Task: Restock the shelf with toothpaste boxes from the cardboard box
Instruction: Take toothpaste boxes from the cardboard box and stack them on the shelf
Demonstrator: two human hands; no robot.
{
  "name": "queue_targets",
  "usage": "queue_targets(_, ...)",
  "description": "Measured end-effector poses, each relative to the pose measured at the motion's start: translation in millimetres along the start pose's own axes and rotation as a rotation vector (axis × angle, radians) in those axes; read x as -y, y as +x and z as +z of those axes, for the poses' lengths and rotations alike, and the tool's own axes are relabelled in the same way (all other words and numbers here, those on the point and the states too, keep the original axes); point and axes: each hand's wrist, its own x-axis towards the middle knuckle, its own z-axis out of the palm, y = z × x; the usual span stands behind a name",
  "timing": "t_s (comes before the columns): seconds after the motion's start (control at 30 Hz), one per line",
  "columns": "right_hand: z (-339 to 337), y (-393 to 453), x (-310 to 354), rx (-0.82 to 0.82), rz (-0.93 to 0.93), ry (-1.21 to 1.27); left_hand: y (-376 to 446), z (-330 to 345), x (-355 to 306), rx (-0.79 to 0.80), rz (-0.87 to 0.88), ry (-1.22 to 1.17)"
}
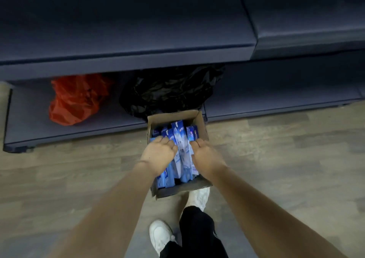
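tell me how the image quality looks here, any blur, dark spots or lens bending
Head view: dim overall; the upper shelf is a dark, nearly featureless mass. Soft blur on the toothpaste boxes leaves their print unreadable. Wide-angle bending curves the shelf edges and stretches the forearms toward the bottom corners. The black bag shows faint sheen, no harsh glare; the red bag stays vivid.

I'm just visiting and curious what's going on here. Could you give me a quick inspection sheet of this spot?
Surface: pale wood-look floor.
Job's things: open brown cardboard box on the floor, holding blue toothpaste boxes; dark blue shelf above, bare where visible.
Clutter: red plastic bag and black plastic bag on the bottom shelf.
Grips: left hand and right hand reach into the box onto the toothpaste boxes.
Cables: nothing seen.
Surroundings: white shoes.
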Motion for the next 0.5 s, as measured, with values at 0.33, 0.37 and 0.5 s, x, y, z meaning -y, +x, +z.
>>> queue_targets(0.33, 85, 86, -17, 0.000, 0.016, 0.031, 71, 83, -19, 0.074, 0.228, 0.131)
queue_targets(0.37, 90, 94, -18, -0.021, 0.011, 0.018, 77, 89, -20, 0.072, 0.244, 0.136)
queue_targets(0.5, 93, 119, -18, -0.092, 0.030, -0.018, 95, 107, -18, 0.032, 0.287, 0.155)
